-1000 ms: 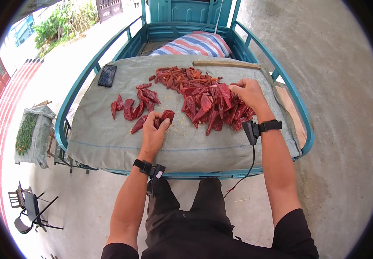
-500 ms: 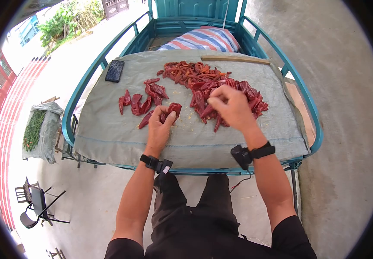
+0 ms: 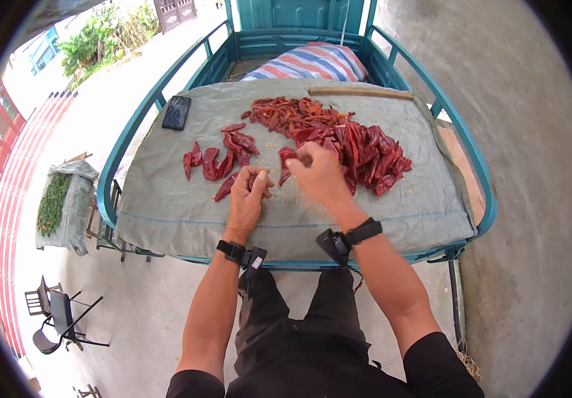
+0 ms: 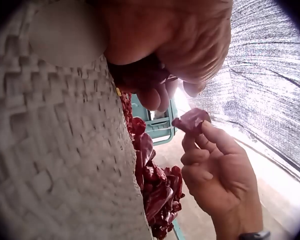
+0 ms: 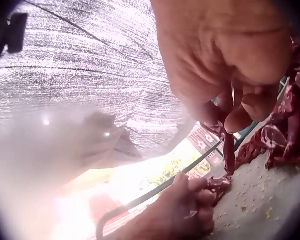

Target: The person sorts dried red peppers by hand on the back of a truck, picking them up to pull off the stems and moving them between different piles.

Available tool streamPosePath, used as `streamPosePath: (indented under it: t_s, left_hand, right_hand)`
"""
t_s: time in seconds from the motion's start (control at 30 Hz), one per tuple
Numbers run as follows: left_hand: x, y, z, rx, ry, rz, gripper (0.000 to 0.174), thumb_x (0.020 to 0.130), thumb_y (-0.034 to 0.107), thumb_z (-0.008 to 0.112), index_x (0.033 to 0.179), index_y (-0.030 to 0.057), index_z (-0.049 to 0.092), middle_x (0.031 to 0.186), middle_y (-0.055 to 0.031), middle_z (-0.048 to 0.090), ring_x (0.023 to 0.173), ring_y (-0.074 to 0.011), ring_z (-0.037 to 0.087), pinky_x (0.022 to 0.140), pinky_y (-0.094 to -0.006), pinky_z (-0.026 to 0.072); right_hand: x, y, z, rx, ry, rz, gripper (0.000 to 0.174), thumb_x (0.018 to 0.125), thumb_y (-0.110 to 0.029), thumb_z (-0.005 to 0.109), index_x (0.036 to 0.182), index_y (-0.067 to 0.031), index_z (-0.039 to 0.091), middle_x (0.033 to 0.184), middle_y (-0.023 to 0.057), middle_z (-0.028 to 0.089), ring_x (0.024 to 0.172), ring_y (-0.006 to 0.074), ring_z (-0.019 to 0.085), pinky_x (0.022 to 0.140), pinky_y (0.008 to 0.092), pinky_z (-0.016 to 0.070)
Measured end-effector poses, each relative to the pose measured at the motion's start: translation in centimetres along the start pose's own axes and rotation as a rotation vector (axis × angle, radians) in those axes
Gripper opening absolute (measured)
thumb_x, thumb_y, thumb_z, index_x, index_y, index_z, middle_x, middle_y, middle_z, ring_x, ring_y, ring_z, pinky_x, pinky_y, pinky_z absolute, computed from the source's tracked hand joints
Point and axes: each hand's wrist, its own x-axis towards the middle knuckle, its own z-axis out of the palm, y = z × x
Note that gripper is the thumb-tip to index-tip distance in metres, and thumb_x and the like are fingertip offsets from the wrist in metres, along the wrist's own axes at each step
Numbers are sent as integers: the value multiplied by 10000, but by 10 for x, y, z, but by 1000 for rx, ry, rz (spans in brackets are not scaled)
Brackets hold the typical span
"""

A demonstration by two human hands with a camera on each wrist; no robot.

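My left hand (image 3: 245, 204) grips a dark red dried pepper (image 4: 135, 74), low over the cloth (image 3: 167, 205) and mostly covered by the fingers in the head view. Just to its right, my right hand (image 3: 322, 174) pinches another red dried pepper (image 3: 286, 163) between thumb and fingers. That pepper points down towards the left hand; in the left wrist view its wrinkled, shiny skin shows at the fingertips. Behind the right hand lies a big heap of whole red peppers (image 3: 382, 156). A smaller group of peppers (image 3: 236, 149) is spread beyond the left hand.
Torn or smaller red pieces (image 3: 292, 113) adjoin the heap at the back. A phone (image 3: 176, 113) lies at the cloth's far left, a wooden strip (image 3: 362, 93) along its far edge. Blue-green rails (image 3: 117, 142) flank the cart bed. Pale seeds are scattered near the hands.
The right hand has come from the heap on the right across to the left, bringing a pepper close to the left hand. The left hand stays nearly in place, still holding its pepper.
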Motion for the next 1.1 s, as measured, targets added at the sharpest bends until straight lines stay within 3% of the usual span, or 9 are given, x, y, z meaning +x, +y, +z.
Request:
streamPosePath:
  t_s: [0.13, 0.33, 0.47, 0.57, 0.63, 0.7, 0.77, 0.93, 1.1]
  left_hand:
    - [-1, 1, -1, 38, 16, -4, 244, 1172, 297, 633, 1302, 92, 663, 1030, 24, 688, 897, -62, 600, 809, -230, 469]
    - [-4, 7, -4, -55, -9, -67, 403, 1054, 161, 523, 1433, 88, 640, 1192, -11, 646, 1022, -93, 590, 884, -259, 454]
    - [-4, 8, -10, -105, -45, -76, 506, 1018, 128, 508, 1509, 61, 609, 1260, -38, 635, 1075, -123, 595, 920, -275, 467]
    - [-2, 6, -9, -138, -26, -49, 495, 1048, 115, 537, 1533, 36, 594, 1292, -61, 647, 1134, -154, 619, 981, -303, 497]
    - [0, 1, -7, -158, -6, 13, 460, 1077, 100, 580, 1530, 22, 592, 1315, -78, 660, 1189, -177, 645, 1030, -331, 522]
    - [0, 0, -5, -177, -2, 36, 433, 1095, 95, 632, 1518, 13, 595, 1321, -92, 680, 1223, -197, 668, 1061, -357, 538]
    - [-1, 0, -5, -192, -16, 41, 427, 1099, 95, 687, 1507, 6, 598, 1322, -105, 698, 1228, -206, 688, 1075, -370, 553]
    - [0, -4, -8, -194, -72, 50, 435, 1098, 120, 737, 1493, -3, 600, 1323, -125, 726, 1206, -209, 711, 1067, -368, 570]
    - [-2, 4, -1, -169, -43, 48, 415, 1114, 169, 724, 1479, 5, 612, 1325, -114, 740, 1195, -206, 725, 1033, -362, 571]
  right_hand:
    - [16, -6, -50, -268, 120, -90, 288, 927, -246, 828, 1012, 18, 750, 985, 238, 810, 963, 401, 797, 867, 485, 614]
    - [38, 5, -83, -551, 259, -154, 330, 922, -265, 837, 1058, 13, 723, 998, 251, 798, 993, 463, 773, 902, 525, 601]
    - [33, -5, -84, -499, 282, -93, 274, 954, -209, 830, 1061, 7, 699, 948, 212, 792, 922, 419, 780, 852, 514, 600]
    - [12, -6, -69, -324, 197, -209, 229, 960, -164, 822, 1064, -3, 695, 912, 190, 782, 855, 377, 777, 803, 486, 604]
    - [-2, 3, -51, -249, 42, -260, 238, 965, -148, 829, 1119, -12, 709, 884, 154, 779, 822, 252, 768, 780, 383, 600]
    - [-18, 9, -27, -199, -101, -267, 265, 962, -156, 838, 1141, -13, 707, 904, 155, 783, 815, 239, 764, 764, 394, 594]
    - [-34, 3, -2, -150, -155, -253, 279, 934, -171, 837, 1111, -9, 695, 876, 182, 758, 821, 368, 766, 769, 489, 594]
    - [-38, 18, 45, -58, -75, -321, 258, 943, -154, 822, 1100, -2, 685, 903, 196, 770, 819, 371, 766, 748, 481, 588]
    - [-30, 22, 27, -209, 26, -279, 196, 949, -125, 793, 1045, 3, 679, 876, 225, 763, 813, 404, 767, 745, 496, 588]
